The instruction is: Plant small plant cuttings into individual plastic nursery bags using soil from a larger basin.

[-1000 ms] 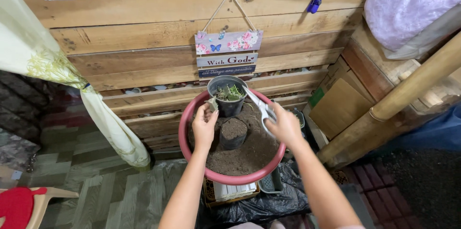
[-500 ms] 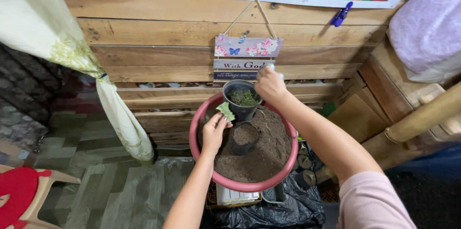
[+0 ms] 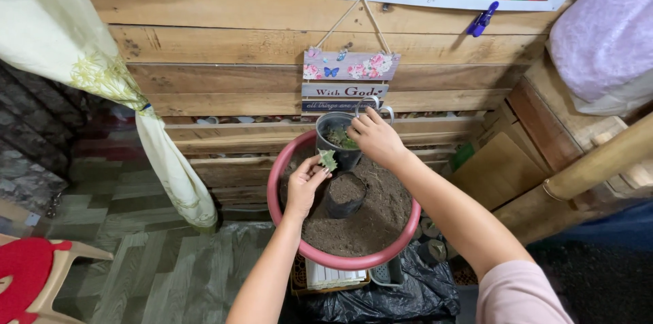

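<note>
Since half a second ago the right hand (image 3: pixel 375 139) has stayed over the far black pot (image 3: pixel 338 147), while the left hand (image 3: pixel 304 184) has drawn a little nearer the camera with its cutting. In the head view, the left hand pinches a small pale-green leafy cutting (image 3: pixel 328 159) between thumb and fingertips, just left of the far pot's rim. The right hand is curled at the pot's right rim, fingers bent down by a pale handle-like loop; whether it grips the loop or the rim I cannot tell. A second, smaller black pot (image 3: pixel 346 193), filled with soil, sits sunk in the loose soil of the round pink basin (image 3: pixel 341 259), near the left hand. To do this well, I judge the cutting should be held lightly by its stem and the pot kept steady and upright so no soil spills. The basin rests on a stack over black plastic sheeting (image 3: pixel 381 297); behind is a plank wall (image 3: pixel 224 65) with a hanging sign (image 3: pixel 350 79), a pale curtain (image 3: pixel 102 86) at left, and a red chair (image 3: pixel 27 276) at near left.
</note>
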